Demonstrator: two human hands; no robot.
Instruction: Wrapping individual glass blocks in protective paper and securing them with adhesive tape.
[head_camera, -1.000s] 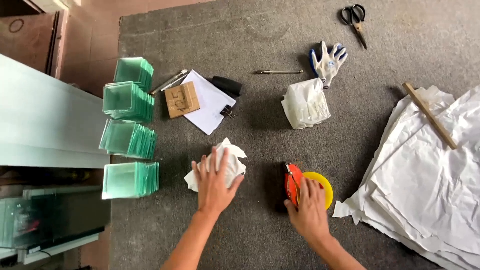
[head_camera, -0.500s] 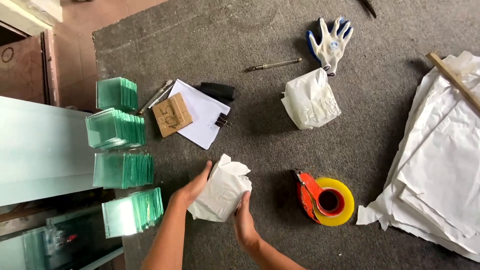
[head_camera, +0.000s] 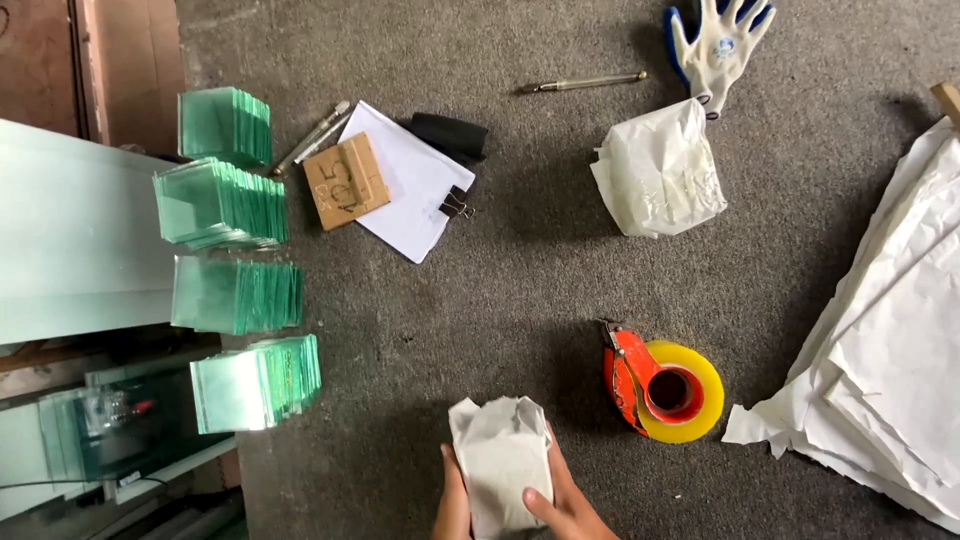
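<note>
- Far right of our grip, the stack of white wrapping paper sheets (head_camera: 890, 350) lies as before, though it sits lower in view now.
- Well to the upper left of what we hold, four stacks of green-edged glass squares (head_camera: 245, 290) stand in a column at the grey mat's (head_camera: 520, 290) edge.
- The paper-wrapped bundle (head_camera: 503, 475) is now upright at the bottom edge; half a second ago it lay flatter and looser.
- Our left hand (head_camera: 453, 500) presses its left side, and our right hand (head_camera: 562, 500) clasps the right side, thumb over the front.
- Just up and right of the grip lies the orange tape dispenser with yellow tape (head_camera: 660, 385), untouched.
</note>
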